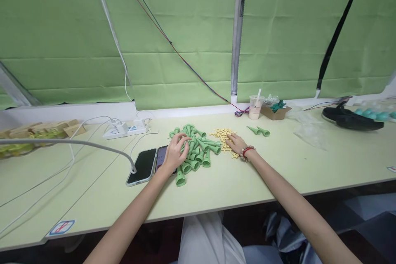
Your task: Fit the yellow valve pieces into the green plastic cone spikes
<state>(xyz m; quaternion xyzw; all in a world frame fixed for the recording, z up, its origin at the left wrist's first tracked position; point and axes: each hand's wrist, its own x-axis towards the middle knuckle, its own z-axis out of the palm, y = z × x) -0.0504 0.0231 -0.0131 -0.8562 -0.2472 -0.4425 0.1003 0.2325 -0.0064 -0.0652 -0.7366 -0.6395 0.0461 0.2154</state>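
A heap of green plastic cones point(198, 148) lies on the pale green table point(235, 181). My left hand point(175, 151) rests on the heap's left side, fingers curled over a cone. Whether it grips the cone is unclear. To the right of the heap lies a pile of small yellow pieces point(223, 136). My right hand point(237, 144) lies on that pile, fingers bent down into the pieces, with a beaded bracelet on the wrist. Two separate green cones point(259, 130) lie further right.
Two phones point(148, 165) lie left of the heap. A power strip point(125, 128) with white cables sits behind them. A drink cup point(256, 107) and a cardboard box point(275, 110) stand by the wall. A black object point(351, 117), clear plastic bags and wooden pieces point(40, 130) occupy the sides.
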